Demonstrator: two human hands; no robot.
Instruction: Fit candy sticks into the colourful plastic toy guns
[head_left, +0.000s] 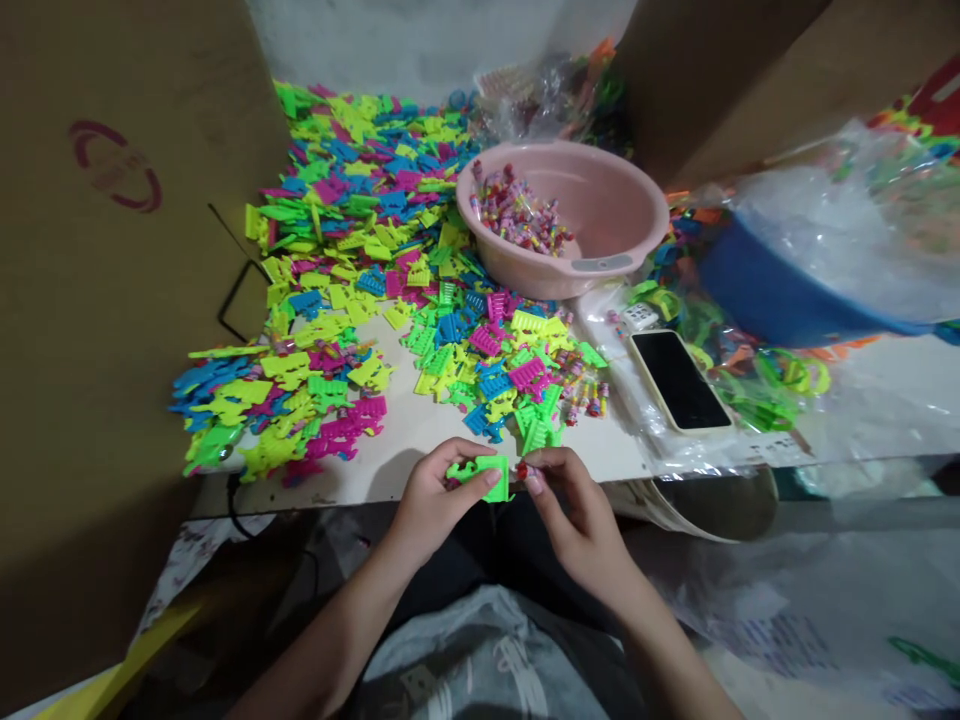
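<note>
My left hand [442,492] is closed on a bright green plastic piece [495,478], flat and roughly rectangular with a shaped outline, held at the table's front edge. Just to its right, my right hand [574,500] pinches a small red-and-pink figure [529,472], close to the green piece's right edge; whether they touch I cannot tell. Beyond my hands lies a loose heap of green, yellow, pink and blue plastic pieces [491,345]. Several more small figures [585,395] lie at that heap's right side. Another pile of plastic pieces [285,405] sits to the left.
A pink basin [622,225] holding many small figures stands behind the near heap. To its right are a phone [681,380] on clear plastic bags and a blue basin [780,285] covered with plastic. Cardboard boxes [135,320] rise at left and back right.
</note>
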